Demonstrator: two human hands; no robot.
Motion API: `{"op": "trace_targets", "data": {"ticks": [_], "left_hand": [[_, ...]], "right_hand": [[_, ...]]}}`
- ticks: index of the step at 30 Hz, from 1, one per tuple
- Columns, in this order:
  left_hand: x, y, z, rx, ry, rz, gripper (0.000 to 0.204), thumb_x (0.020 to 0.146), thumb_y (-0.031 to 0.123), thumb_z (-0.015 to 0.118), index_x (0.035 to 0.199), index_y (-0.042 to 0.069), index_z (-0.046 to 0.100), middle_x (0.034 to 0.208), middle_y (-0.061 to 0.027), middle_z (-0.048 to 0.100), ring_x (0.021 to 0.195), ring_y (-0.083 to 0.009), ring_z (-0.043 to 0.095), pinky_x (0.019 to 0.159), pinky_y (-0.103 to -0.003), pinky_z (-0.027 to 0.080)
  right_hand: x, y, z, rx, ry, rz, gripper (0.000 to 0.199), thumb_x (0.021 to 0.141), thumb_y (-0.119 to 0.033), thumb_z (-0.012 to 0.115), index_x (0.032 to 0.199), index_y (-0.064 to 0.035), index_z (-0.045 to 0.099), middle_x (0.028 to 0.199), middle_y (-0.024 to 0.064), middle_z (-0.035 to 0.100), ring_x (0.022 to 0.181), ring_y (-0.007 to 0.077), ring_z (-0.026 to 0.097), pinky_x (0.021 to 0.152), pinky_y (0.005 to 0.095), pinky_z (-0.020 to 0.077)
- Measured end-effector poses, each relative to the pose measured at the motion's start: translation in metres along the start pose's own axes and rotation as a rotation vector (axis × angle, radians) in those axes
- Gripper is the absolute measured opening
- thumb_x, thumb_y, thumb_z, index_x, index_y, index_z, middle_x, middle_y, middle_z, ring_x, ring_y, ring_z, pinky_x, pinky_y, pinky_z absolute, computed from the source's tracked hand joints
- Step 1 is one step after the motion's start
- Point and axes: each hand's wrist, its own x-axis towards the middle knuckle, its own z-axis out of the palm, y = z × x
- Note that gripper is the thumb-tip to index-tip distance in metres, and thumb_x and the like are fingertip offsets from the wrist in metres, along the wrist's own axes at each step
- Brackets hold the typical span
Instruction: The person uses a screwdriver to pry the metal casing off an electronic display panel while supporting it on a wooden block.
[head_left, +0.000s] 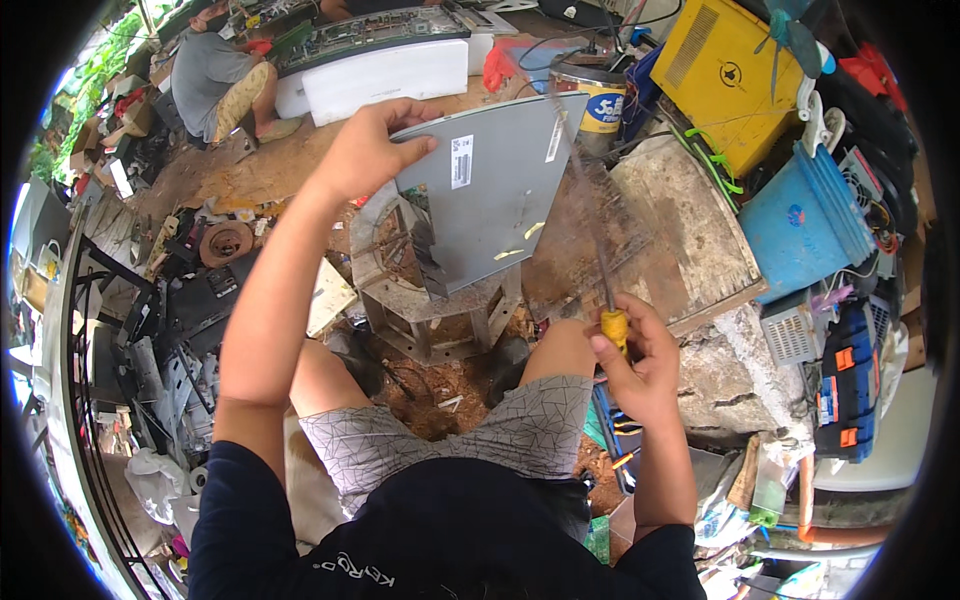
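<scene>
Fingers (408,108) and thumb of the outstretched left hand (372,150) pinch one gray panel (490,195) by its corner, upright at one stool (437,330); the right hand (642,370), closer in, curls around one yellow-handled screwdriver (614,326).

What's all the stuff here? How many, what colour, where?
Panel: one, grey, middle
Screwdriver: one, yellow handle, centre right
Stool: one, grey, below panel
Tin: one, yellow and blue, top
Box: one, yellow, upper right
Bucket: at least one, blue, right
Toolbox: one, dark blue, far right
Block: one, white, upper middle
Scrap: too jumbled to count, mostly dark, left
Person: at least one, grey shirt, upper left
Shorts: one pair, grey, lower middle
Left hand: one, bare, gripping panel
Right hand: one, bare, gripping screwdriver
</scene>
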Motion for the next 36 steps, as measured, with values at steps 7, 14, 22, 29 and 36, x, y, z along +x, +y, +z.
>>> {"op": "trace_targets", "data": {"ticks": [7,14,22,29,36], "left_hand": [[-0.022,-0.026,0.044,-0.379,0.279,-0.033,0.032,0.086,0.020,0.075,0.110,0.000,0.068,0.096,-0.0070,0.072,0.084,-0.0110,0.064,0.076,-0.027,0.051],[-0.026,-0.029,0.071,-0.529,0.416,-0.046,0.027,0.087,0.021,0.075,0.102,-0.001,0.069,0.091,-0.0047,0.071,0.081,-0.0089,0.063,0.074,-0.026,0.051],[-0.030,-0.023,0.069,-0.482,0.419,-0.029,0.020,0.088,0.017,0.073,0.096,-0.001,0.070,0.084,-0.0034,0.071,0.075,-0.0076,0.062,0.067,-0.026,0.051],[-0.031,-0.026,0.069,-0.480,0.410,-0.023,0.019,0.088,0.017,0.073,0.096,0.000,0.070,0.083,-0.0027,0.071,0.073,-0.0071,0.061,0.066,-0.026,0.050],[-0.030,-0.026,0.068,-0.477,0.395,-0.015,0.021,0.088,0.018,0.073,0.099,0.000,0.070,0.086,-0.0036,0.071,0.076,-0.0081,0.062,0.069,-0.026,0.051]], "right_hand": [[0.003,-0.001,-0.002,-0.485,-0.054,-0.190,0.050,0.093,-0.015,0.061,0.139,-0.0042,0.046,0.119,0.0238,0.062,0.104,0.0349,0.066,0.090,0.0373,0.0509],[0.004,-0.006,0.016,-0.554,0.070,-0.272,0.047,0.089,-0.010,0.062,0.135,-0.0057,0.053,0.105,0.0191,0.066,0.087,0.0353,0.067,0.074,0.0368,0.0540],[0.007,-0.005,0.024,-0.626,0.103,-0.339,0.044,0.088,-0.006,0.061,0.132,-0.0097,0.058,0.078,0.0119,0.060,0.062,0.0276,0.060,0.057,0.0348,0.0505],[0.006,-0.005,0.024,-0.613,0.087,-0.303,0.045,0.088,-0.004,0.061,0.133,-0.0087,0.058,0.079,0.0129,0.061,0.063,0.0282,0.061,0.058,0.0344,0.0507],[0.004,-0.004,0.024,-0.595,0.082,-0.306,0.046,0.087,-0.004,0.061,0.133,-0.0082,0.057,0.080,0.0138,0.061,0.063,0.0290,0.061,0.058,0.0341,0.0511]]}}
